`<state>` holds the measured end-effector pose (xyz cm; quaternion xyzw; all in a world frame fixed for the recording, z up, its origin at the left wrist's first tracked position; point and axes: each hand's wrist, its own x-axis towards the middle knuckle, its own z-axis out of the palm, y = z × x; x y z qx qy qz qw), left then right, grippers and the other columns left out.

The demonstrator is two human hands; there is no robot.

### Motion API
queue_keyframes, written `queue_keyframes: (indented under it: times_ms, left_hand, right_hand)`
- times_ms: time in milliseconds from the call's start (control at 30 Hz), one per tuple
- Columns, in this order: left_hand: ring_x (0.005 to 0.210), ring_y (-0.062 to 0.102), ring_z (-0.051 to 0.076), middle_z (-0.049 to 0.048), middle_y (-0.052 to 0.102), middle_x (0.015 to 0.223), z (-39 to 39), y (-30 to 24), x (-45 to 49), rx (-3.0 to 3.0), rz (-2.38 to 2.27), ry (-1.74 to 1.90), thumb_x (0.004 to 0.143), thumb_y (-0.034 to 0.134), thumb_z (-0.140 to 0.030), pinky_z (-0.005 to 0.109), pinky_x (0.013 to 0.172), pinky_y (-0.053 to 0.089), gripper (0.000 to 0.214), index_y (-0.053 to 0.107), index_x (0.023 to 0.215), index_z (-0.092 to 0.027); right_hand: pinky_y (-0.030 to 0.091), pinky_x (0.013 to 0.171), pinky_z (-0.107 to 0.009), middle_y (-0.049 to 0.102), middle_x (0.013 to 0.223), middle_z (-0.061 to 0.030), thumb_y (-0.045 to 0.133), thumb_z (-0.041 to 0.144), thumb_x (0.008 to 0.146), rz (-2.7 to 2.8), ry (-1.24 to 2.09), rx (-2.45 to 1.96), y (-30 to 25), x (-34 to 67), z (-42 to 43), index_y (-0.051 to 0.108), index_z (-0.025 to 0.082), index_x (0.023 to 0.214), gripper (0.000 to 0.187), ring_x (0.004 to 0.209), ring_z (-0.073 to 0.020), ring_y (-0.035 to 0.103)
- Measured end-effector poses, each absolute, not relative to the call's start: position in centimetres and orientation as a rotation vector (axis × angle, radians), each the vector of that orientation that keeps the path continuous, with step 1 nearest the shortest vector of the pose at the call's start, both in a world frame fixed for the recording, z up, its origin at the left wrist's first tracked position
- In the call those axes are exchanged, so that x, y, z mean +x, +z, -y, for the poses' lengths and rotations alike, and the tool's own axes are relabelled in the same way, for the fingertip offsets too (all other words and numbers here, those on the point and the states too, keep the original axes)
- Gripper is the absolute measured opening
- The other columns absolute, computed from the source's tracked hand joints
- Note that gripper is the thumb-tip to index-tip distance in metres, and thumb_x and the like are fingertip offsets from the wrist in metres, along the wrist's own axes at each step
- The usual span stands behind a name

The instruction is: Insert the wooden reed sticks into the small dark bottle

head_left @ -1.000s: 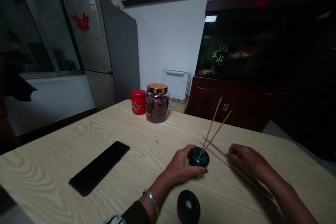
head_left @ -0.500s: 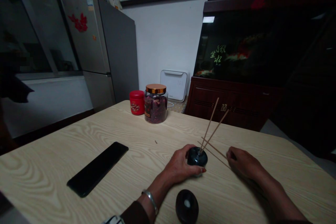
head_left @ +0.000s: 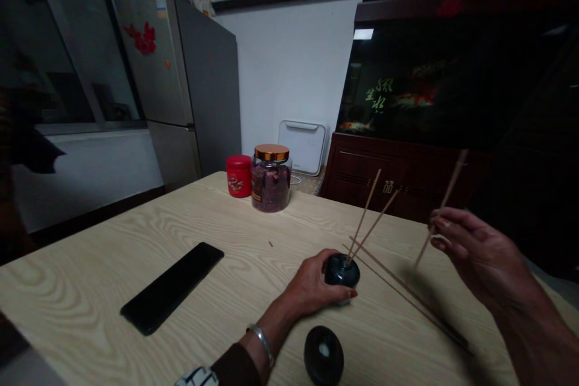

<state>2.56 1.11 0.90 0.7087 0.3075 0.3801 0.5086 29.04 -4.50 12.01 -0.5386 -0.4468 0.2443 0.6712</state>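
Note:
My left hand [head_left: 314,283] is wrapped round a small dark glass diffuser bottle [head_left: 342,273] standing on the table. Two thin reed sticks [head_left: 371,226] rise from the bottle's neck, leaning right. Raised at the right, my right hand [head_left: 470,247] pinches another reed stick [head_left: 447,193] between thumb and fingers, its upper end tilted to the right. Below that hand, loose reed sticks [head_left: 407,291] lie on the table beside the bottle. A dark round cap [head_left: 323,354] with a pale centre rests near the front, close to my left forearm.
A black phone [head_left: 174,286] lies on the wooden table [head_left: 244,289] at the left. Toward the back edge stand a red canister [head_left: 239,176] and a copper-lidded jar [head_left: 271,184] of dark dried petals. A tiny stick fragment [head_left: 270,243] lies mid-table. Behind are a fridge and a fish tank.
My right hand has risen from the table and moved right, lifting one reed stick upright. My left hand stays on the bottle. The view has shifted slightly.

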Motion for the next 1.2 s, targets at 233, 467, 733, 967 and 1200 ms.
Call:
queue_keyframes:
  times_ms: [233, 467, 733, 967, 1200]
  left_hand:
    - [0.097, 0.064, 0.022, 0.006, 0.071, 0.105, -1.0, 1.2, 2.5, 1.719, -0.759, 0.911, 0.06, 0.087, -0.033, 0.031, 0.091, 0.048, 0.066, 0.064, 0.12, -0.018]
    - [0.096, 0.064, 0.022, 0.0057, 0.071, 0.103, -0.9, 1.4, 2.4, 1.715, -0.765, 0.906, 0.059, 0.087, -0.034, 0.031, 0.09, 0.048, 0.067, 0.063, 0.119, -0.017]
    - [0.095, 0.063, 0.022, 0.0055, 0.071, 0.103, -0.9, 1.4, 2.5, 1.723, -0.752, 0.925, 0.059, 0.087, -0.032, 0.031, 0.09, 0.047, 0.065, 0.064, 0.118, -0.017]
    - [0.096, 0.063, 0.023, 0.0056, 0.071, 0.102, -0.8, 1.4, 2.4, 1.726, -0.77, 0.919, 0.059, 0.087, -0.033, 0.033, 0.091, 0.047, 0.067, 0.064, 0.119, -0.017]
    - [0.097, 0.063, 0.022, 0.0053, 0.07, 0.102, -1.0, 1.2, 2.5, 1.698, -0.763, 0.907, 0.058, 0.088, -0.034, 0.032, 0.092, 0.047, 0.069, 0.063, 0.12, -0.017]
  right_hand:
    - [0.053, 0.057, -0.018, 0.063, 0.087, -0.0005, 0.085, 0.036, 0.067, 0.938, 0.62, -1.015, 12.3, 24.0, 4.9, 0.068, 0.023, 0.084, 0.028, 0.073, -0.0116, 0.06]
    - [0.052, 0.06, -0.026, 0.061, 0.08, -0.0001, 0.075, 0.041, 0.079, 1.225, 0.455, -1.154, 10.7, 22.2, 4.1, 0.062, 0.022, 0.089, 0.025, 0.068, -0.0132, 0.057]
    - [0.048, 0.059, -0.027, 0.061, 0.075, -0.0011, 0.067, 0.045, 0.081, 1.467, 0.627, -1.304, 8.6, 20.5, 3.2, 0.06, 0.02, 0.084, 0.027, 0.066, -0.0145, 0.056]
    - [0.047, 0.06, -0.027, 0.064, 0.081, -0.003, 0.062, 0.051, 0.083, 1.651, 0.827, -1.396, 9.6, 23.4, 3.7, 0.064, 0.019, 0.096, 0.034, 0.072, -0.0166, 0.058]
    - [0.04, 0.063, -0.03, 0.068, 0.074, -0.0039, 0.055, 0.033, 0.081, 1.91, 0.241, -2.018, 5.7, 31.2, 2.4, 0.063, 0.023, 0.072, 0.015, 0.069, -0.0199, 0.061]
